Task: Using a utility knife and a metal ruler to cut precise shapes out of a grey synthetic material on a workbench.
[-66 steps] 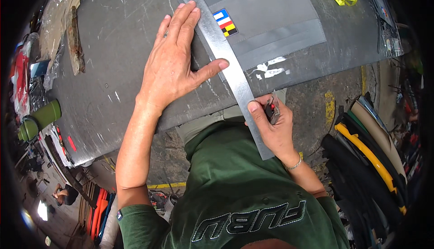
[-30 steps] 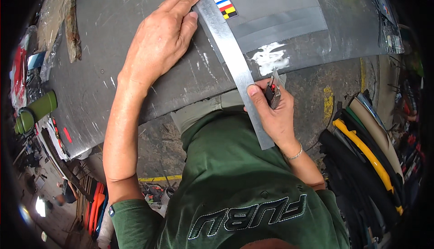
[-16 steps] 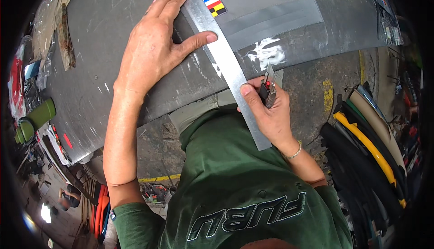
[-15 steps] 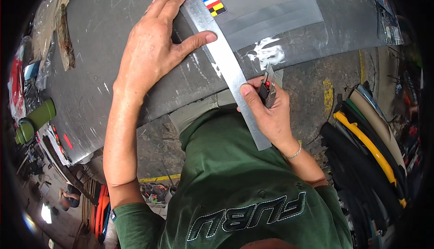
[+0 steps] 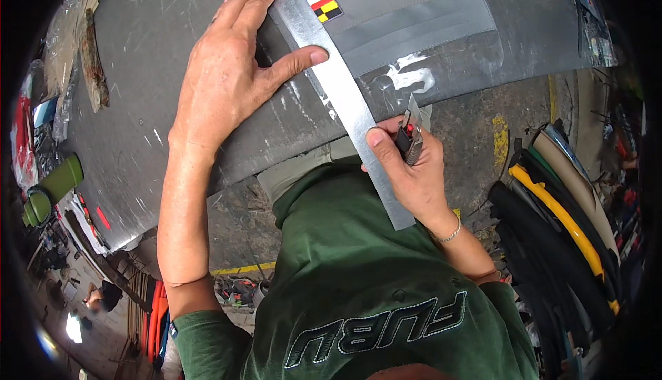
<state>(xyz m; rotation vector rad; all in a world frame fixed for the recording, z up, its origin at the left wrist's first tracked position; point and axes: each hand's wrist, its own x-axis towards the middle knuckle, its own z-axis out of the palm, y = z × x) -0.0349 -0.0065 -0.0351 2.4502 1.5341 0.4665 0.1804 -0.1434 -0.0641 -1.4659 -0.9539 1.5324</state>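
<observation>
Spreading wide, the left hand (image 5: 224, 76) has thumbed the ruler (image 5: 338, 90) again — steadier, presumably — right hand (image 5: 418, 176) gripping its near end, plus cutter (image 5: 412, 144).

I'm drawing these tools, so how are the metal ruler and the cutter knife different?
The metal ruler is long; the cutter knife is much shorter. The ruler is silver, while the knife has dark, red and silver parts. The left hand and right hand touch the ruler, but only the right holds the knife. Both have metal.
</observation>
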